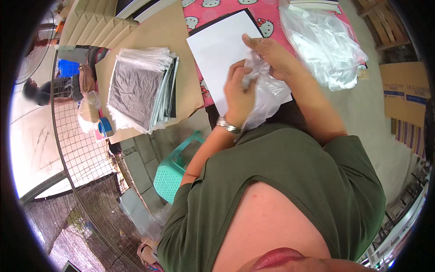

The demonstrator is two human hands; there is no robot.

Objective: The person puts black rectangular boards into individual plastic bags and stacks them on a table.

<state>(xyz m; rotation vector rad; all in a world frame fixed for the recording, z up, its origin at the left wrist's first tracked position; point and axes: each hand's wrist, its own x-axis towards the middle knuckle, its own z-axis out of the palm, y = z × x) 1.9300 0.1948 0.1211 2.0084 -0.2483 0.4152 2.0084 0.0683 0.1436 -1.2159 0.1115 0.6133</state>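
Note:
A clear plastic bag (265, 97) is bunched up between my two hands, close to my body. My left hand (240, 90), with a metal watch band at the wrist, has its fingers curled into the plastic. On the bag's other side my right hand (272, 54) pinches it, thumb pointing up. Beneath both hands lies a white sheet (217, 43), with a black edge showing under its far side. To the right, a loose heap of clear plastic bags (321, 45) spreads over the pink patterned tablecloth (199, 9).
At left, a stack of plastic-wrapped dark sheets (136, 86) rests on brown cardboard (181, 90). Brown folders (90, 22) pile up behind it. A roll of blue tape (105, 127) sits near the cardboard's edge. A green plastic stool (170, 177) stands below. Cardboard boxes (403, 86) are at far right.

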